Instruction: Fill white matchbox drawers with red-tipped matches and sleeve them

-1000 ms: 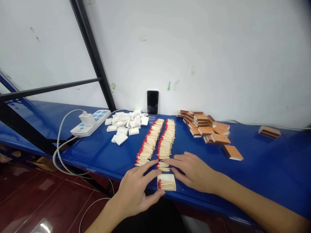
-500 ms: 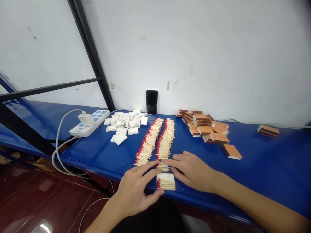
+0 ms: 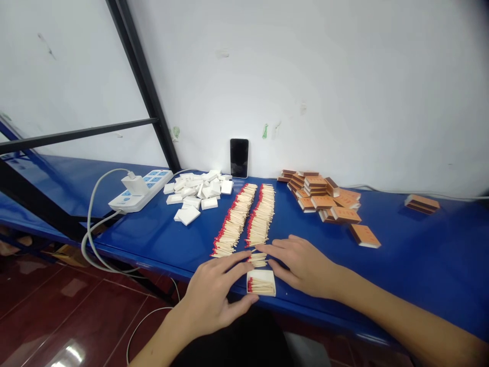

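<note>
An inner matchbox tray (image 3: pixel 270 276), white and partly filled with red-tipped matches, lies at the table's front edge. Just behind it is a small bunch of loose matches (image 3: pixel 259 259), set apart by a gap from the right row of matches (image 3: pixel 261 219). My left hand (image 3: pixel 217 285) has its fingers spread; index and middle fingertips touch the bunch's red heads, and the thumb rests by the tray's near left corner. Over the bunch's right ends, my right hand (image 3: pixel 301 265) is open, index finger stretched along the back and thumb at the side.
A second row of matches (image 3: pixel 235 221) runs alongside. Empty-looking white trays (image 3: pixel 202 191) are heaped at left, orange matchbox sleeves (image 3: pixel 323 199) at right. A phone (image 3: pixel 239 158) leans on the wall. A power strip (image 3: pixel 141 191) with cables lies by the black frame (image 3: pixel 147 76).
The small bunch of matches now stands more clearly apart from the right row, drawn slightly towards the tray. Both hands have hardly moved; the view has tilted a little.
</note>
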`<state>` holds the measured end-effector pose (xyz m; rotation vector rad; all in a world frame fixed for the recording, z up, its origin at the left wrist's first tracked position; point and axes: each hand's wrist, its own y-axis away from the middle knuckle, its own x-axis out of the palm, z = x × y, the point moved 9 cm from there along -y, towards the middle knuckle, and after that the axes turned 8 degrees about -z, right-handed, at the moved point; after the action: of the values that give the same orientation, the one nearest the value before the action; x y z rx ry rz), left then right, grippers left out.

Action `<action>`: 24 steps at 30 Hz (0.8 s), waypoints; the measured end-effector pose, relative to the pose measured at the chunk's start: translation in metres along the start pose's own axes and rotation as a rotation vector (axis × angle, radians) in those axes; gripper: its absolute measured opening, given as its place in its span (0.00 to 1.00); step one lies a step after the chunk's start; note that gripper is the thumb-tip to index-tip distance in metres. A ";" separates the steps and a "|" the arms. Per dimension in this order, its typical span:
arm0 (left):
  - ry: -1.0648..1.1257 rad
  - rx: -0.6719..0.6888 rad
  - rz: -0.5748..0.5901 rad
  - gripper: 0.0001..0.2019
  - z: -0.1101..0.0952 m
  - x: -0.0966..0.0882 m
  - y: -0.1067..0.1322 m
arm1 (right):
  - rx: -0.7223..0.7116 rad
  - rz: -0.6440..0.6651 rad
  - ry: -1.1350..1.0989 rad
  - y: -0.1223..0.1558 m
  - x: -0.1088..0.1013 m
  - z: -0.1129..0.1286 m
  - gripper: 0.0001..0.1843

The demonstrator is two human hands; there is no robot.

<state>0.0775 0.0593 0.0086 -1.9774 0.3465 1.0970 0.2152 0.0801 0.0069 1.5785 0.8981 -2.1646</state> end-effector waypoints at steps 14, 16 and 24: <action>0.005 -0.001 -0.025 0.17 0.005 0.002 0.004 | 0.002 0.038 -0.041 0.000 0.000 -0.002 0.18; -0.005 -0.003 -0.035 0.17 0.006 0.002 0.004 | 0.002 0.045 -0.048 0.000 0.000 -0.001 0.18; -0.026 -0.012 -0.041 0.16 0.004 -0.002 0.004 | 0.059 0.020 -0.051 0.000 -0.001 -0.004 0.18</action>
<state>0.0715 0.0600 0.0067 -1.9709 0.2846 1.0995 0.2180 0.0828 0.0067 1.5455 0.8060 -2.2261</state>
